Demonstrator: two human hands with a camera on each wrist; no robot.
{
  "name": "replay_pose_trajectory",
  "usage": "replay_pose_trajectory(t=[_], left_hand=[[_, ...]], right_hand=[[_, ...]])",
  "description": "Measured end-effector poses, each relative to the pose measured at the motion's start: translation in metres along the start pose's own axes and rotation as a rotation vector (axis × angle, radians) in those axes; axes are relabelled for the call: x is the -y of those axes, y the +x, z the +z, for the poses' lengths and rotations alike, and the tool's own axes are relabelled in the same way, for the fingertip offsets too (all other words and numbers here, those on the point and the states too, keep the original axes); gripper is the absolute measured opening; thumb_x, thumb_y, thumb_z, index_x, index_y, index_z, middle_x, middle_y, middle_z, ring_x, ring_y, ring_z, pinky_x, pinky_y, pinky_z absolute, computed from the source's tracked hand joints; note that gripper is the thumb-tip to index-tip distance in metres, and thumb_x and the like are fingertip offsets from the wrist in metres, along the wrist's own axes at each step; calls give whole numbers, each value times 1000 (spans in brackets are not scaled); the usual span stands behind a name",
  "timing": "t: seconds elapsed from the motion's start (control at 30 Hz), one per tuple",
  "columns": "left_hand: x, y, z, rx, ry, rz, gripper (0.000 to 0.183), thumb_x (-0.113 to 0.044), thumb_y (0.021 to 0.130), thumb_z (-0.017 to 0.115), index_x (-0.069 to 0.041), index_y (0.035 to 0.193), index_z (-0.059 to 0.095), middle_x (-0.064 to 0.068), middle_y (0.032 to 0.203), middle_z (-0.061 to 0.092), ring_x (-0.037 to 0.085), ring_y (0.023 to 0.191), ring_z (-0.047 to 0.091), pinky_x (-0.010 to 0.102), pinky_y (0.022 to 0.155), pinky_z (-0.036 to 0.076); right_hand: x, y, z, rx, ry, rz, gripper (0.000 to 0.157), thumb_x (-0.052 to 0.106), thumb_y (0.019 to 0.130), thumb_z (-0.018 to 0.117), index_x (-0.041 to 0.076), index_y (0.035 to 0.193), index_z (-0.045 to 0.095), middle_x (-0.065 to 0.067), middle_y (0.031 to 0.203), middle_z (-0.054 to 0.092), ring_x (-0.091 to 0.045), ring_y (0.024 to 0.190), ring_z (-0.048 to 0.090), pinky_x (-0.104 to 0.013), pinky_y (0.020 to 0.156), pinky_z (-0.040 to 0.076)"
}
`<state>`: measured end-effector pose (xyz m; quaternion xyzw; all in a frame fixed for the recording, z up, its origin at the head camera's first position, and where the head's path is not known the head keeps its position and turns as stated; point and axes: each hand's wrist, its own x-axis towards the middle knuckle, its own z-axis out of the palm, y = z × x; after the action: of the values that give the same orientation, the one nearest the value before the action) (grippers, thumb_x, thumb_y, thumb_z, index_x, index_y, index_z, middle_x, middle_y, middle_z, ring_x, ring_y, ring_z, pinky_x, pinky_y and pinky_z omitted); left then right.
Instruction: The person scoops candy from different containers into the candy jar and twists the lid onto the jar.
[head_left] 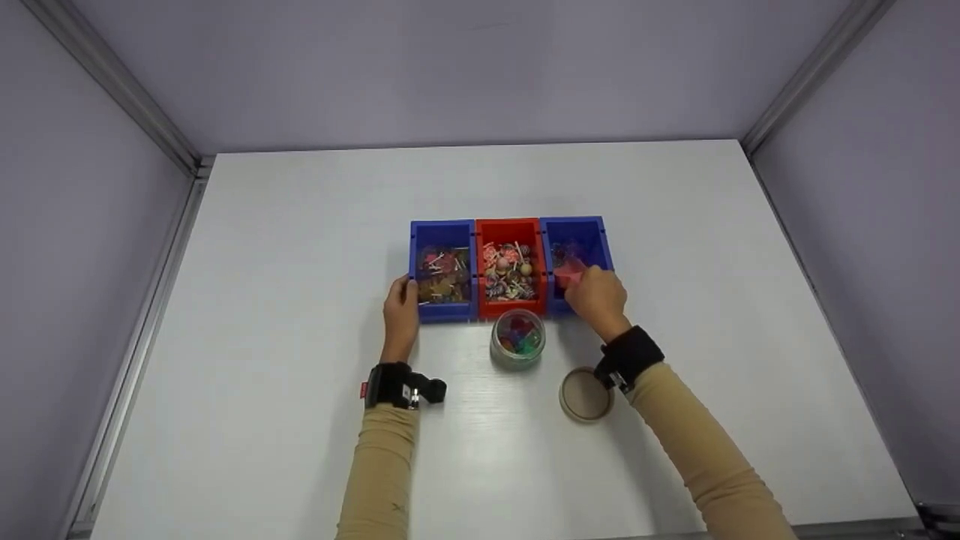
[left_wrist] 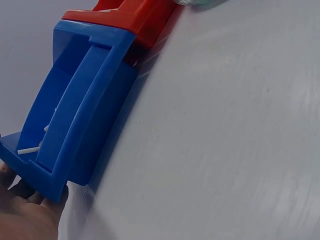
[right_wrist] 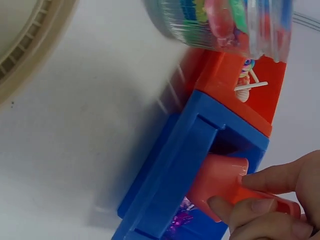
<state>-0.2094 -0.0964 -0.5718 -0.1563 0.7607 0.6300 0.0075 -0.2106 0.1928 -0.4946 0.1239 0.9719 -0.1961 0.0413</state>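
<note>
My left hand (head_left: pixel 400 319) holds the outer front corner of the left blue bin (head_left: pixel 444 313), thumb and fingers around its side. Candies on white sticks lie in this bin. My right hand (head_left: pixel 600 298) reaches over the right blue bin (head_left: pixel 574 223) and grips a pinkish-red plastic scoop (right_wrist: pixel 220 181) by its handle. The scoop's head is down inside the bin, over shiny purple wrapped pieces (right_wrist: pixel 181 219). In front of the bins stands a clear jar (head_left: pixel 517 361), uncovered, with colourful pieces in it.
Between the two blue bins sits a red bin (head_left: pixel 510 307) full of lollipops. A round beige lid (head_left: pixel 586 395) lies on the white table (head_left: pixel 285 247) near my right wrist. Pale panels (head_left: pixel 480 75) enclose the table at the back and sides.
</note>
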Motion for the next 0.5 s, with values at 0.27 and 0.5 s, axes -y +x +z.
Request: replay_pose_trajectory(t=[0.27,0.5], left_hand=[[0,0,0,-1,6,11,44,-25,103,40,1,137,48,21,142,50,32,138,44,45,115,38],[-1,-1,-1,3,11,6,43,-25,103,39,1,137,47,21,142,50,32,137,44,45,115,38]], right_hand=[[-6,3,11,-71,30,-49,29,21,88,58,0,68,61,-30,86,71,-42,80,69,-55,67,56],[-9,8,21,-101,60,-65,30,19,90,56,-6,78,68,-30,85,71,-43,79,69,-57,68,55]])
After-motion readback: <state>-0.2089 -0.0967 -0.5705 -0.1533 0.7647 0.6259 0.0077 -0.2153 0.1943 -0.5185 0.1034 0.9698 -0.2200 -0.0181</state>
